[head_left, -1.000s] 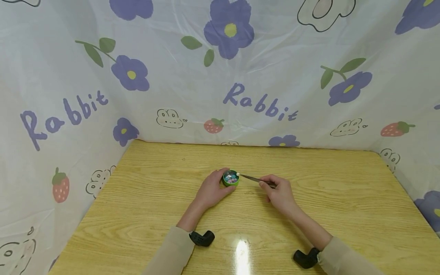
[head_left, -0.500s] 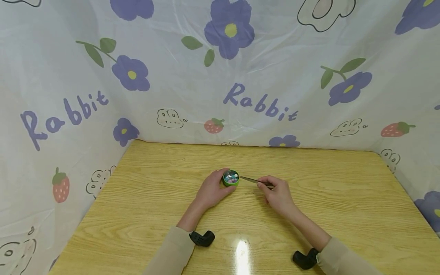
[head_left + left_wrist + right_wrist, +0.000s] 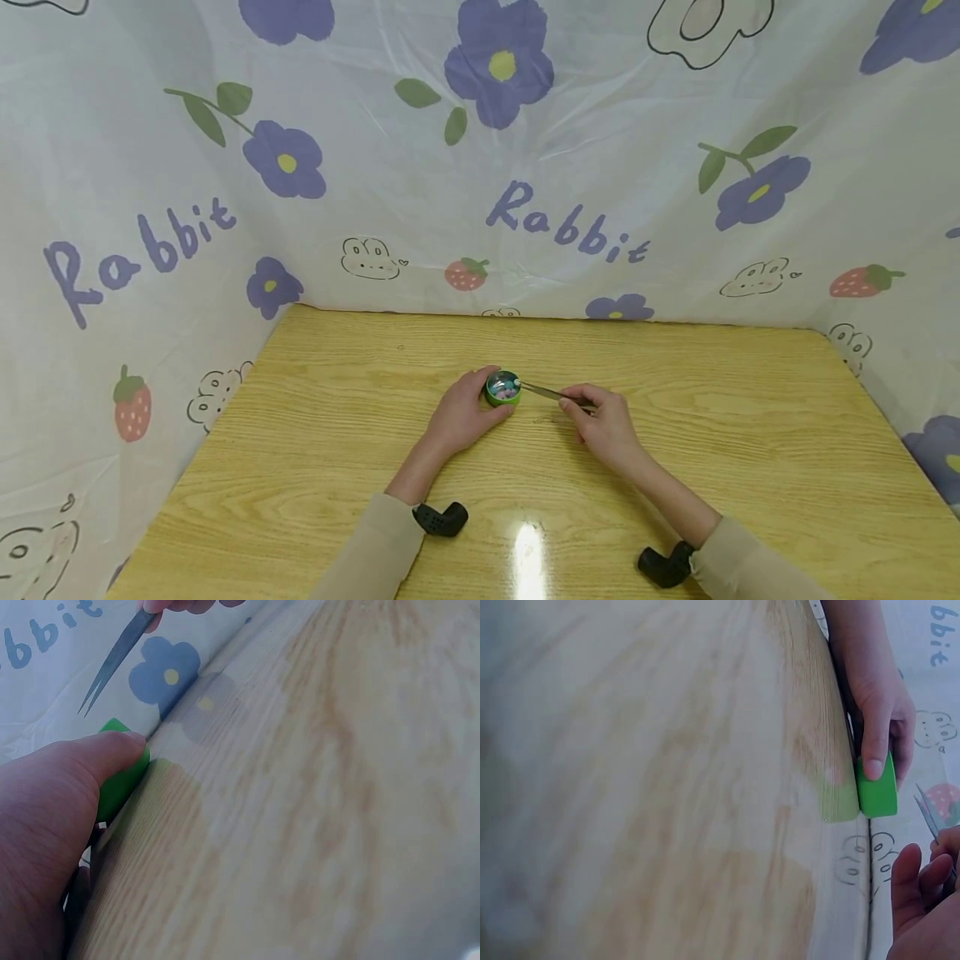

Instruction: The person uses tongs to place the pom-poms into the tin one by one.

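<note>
My left hand (image 3: pixel 461 415) holds a small round green container (image 3: pixel 512 402) on the table, thumb and fingers curved round its side. Several small blue-green, lilac and white beads (image 3: pixel 505 392) lie inside. My right hand (image 3: pixel 609 425) pinches a pair of metal tweezers (image 3: pixel 546 392), whose tips reach over the container's right rim in the head view. In the left wrist view the tweezers (image 3: pixel 114 664) have slightly parted tips with nothing between them, just above the green wall (image 3: pixel 124 784). The right wrist view shows my left thumb pressed on the container (image 3: pixel 879 796).
A wood-grain table (image 3: pixel 712 400) lies under both hands. White fabric (image 3: pixel 360 200) printed with flowers and rabbits hangs behind it and at the sides. Black devices (image 3: pixel 442 520) sit at both wrists, beside beige sleeves.
The tweezers moved slightly left to the container with a white bead at their tips, and their tips are now parted and hold nothing. My left hand stayed in place.
</note>
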Demonstrator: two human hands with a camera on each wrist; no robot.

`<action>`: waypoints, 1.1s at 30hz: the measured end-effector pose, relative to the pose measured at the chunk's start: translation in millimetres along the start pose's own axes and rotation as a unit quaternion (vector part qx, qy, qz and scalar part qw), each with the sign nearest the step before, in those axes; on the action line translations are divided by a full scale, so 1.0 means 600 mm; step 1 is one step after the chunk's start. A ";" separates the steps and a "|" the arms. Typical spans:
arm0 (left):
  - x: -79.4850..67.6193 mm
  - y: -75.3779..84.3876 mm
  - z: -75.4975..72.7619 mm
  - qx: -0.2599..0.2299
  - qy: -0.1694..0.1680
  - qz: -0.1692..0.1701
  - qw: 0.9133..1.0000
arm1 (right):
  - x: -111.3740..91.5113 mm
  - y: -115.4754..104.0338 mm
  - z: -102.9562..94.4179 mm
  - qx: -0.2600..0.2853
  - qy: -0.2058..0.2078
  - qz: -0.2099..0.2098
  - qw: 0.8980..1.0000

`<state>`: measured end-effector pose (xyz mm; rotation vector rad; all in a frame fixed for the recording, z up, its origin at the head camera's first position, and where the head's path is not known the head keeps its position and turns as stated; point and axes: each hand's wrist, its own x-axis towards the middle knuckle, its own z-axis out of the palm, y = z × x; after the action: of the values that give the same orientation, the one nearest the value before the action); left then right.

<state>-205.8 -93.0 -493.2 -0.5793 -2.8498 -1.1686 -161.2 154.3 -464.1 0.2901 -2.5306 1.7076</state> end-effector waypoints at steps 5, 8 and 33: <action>0.000 0.000 0.000 0.001 0.000 0.001 1.000 | -0.001 0.000 0.000 -0.004 -0.002 -0.002 1.000; 0.000 0.000 -0.001 0.000 -0.001 0.001 1.000 | -0.001 0.000 0.000 -0.005 -0.001 -0.005 1.000; -0.002 0.000 0.000 0.001 -0.007 -0.010 1.000 | -0.011 0.018 -0.032 0.006 0.043 0.042 0.998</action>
<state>-204.9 -93.2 -493.1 -0.5613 -2.8740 -1.1696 -157.6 176.7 -468.0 0.1092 -2.5056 1.7240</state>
